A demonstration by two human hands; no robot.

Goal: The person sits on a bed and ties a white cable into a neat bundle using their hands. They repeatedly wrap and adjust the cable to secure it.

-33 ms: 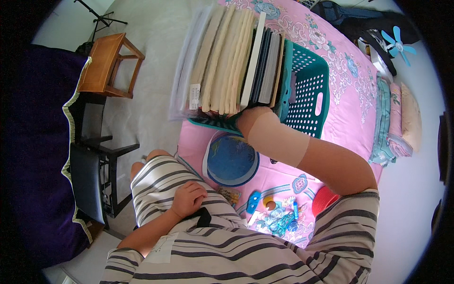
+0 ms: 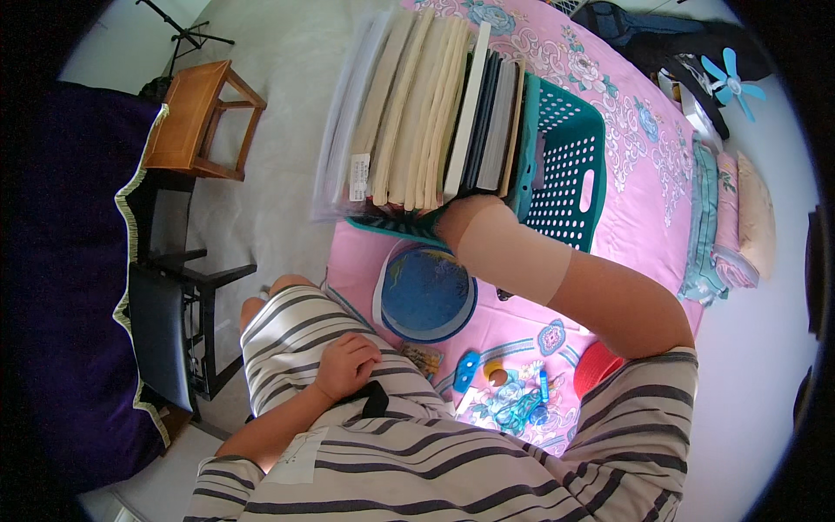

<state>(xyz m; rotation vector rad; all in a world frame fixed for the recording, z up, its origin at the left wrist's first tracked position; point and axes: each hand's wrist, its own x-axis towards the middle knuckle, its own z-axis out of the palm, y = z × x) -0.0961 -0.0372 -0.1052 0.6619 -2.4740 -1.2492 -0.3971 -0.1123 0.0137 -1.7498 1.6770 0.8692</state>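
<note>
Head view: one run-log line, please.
left hand: on striped clothing | right forearm: at books, hand hidden | books: row at teal basket

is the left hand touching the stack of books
No, the left hand rests on the striped clothing at the lap, well apart from the books.

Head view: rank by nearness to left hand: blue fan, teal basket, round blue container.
From the left hand:
1. Round blue container: just forward, right.
2. Teal basket: beyond the container, showing right of the books.
3. Blue fan: far right, toward the wall.
</note>
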